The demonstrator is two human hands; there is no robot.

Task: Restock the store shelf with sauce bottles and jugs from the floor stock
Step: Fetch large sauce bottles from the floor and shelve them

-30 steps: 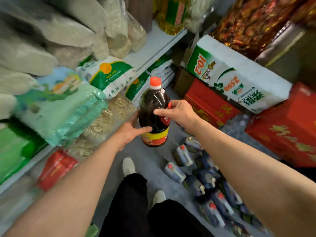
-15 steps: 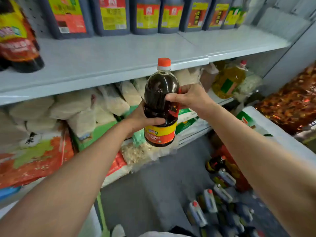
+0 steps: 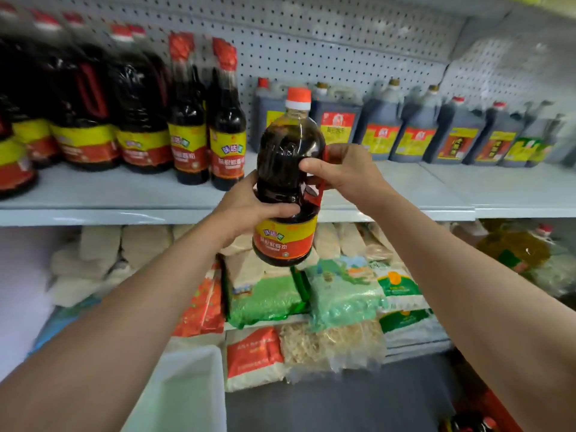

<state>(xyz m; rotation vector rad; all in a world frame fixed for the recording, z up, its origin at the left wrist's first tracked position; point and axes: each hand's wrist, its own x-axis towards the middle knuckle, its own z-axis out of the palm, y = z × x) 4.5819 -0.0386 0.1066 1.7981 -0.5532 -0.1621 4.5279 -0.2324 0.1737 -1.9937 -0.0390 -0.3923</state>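
Observation:
A large dark sauce bottle (image 3: pixel 288 157) with an orange cap and a red-and-yellow label is held upright in front of the grey shelf (image 3: pixel 405 194). My left hand (image 3: pixel 249 204) grips its lower body from the left. My right hand (image 3: pixel 339 173) holds its red side handle, thumb across the front. Matching big sauce bottles (image 3: pixel 137 120) and two slim bottles (image 3: pixel 226 129) stand on the shelf's left part. A row of dark jugs (image 3: pixel 417 132) lines the back right. The shelf front ahead of the bottle is bare.
A pegboard back wall (image 3: pixel 311 42) rises behind the shelf. Below it, bags of rice and grain (image 3: pixel 343 294) fill a lower shelf. A white bin (image 3: pixel 184 391) sits at bottom left. Floor stock bottles (image 3: pixel 467 424) peek in at bottom right.
Both hands have lifted the bottle from near the floor up to shelf height. The view has swung up from the floor stock to the sauce shelf.

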